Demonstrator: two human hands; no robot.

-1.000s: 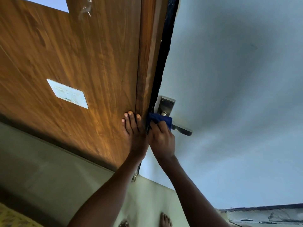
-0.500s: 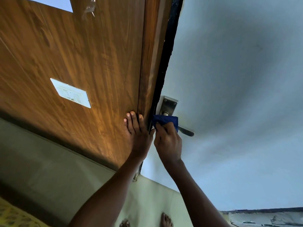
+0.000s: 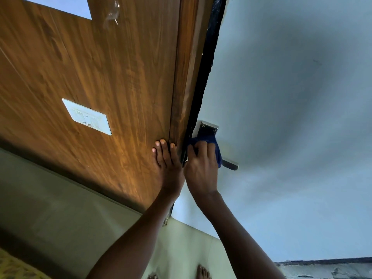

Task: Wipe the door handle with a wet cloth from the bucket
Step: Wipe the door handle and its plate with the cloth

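Observation:
A metal door handle (image 3: 230,165) on a steel backplate (image 3: 208,128) sits on the pale blue-grey door face (image 3: 281,97). My right hand (image 3: 201,168) presses a blue cloth (image 3: 214,143) over the handle's base, so only the lever's tip and the plate's top show. My left hand (image 3: 168,164) lies flat, fingers together, on the wooden panel (image 3: 100,67) just left of the door's dark edge (image 3: 205,77). No bucket is in view.
A white switch plate (image 3: 87,116) is set in the wooden panel to the left. A pale tiled floor (image 3: 60,208) lies below, with my bare feet (image 3: 203,271) at the bottom edge. A yellow patterned fabric (image 3: 12,266) shows at bottom left.
My right hand has pushed the blue cloth up the handle towards the backplate, covering more of it. My left hand stays flat on the wood.

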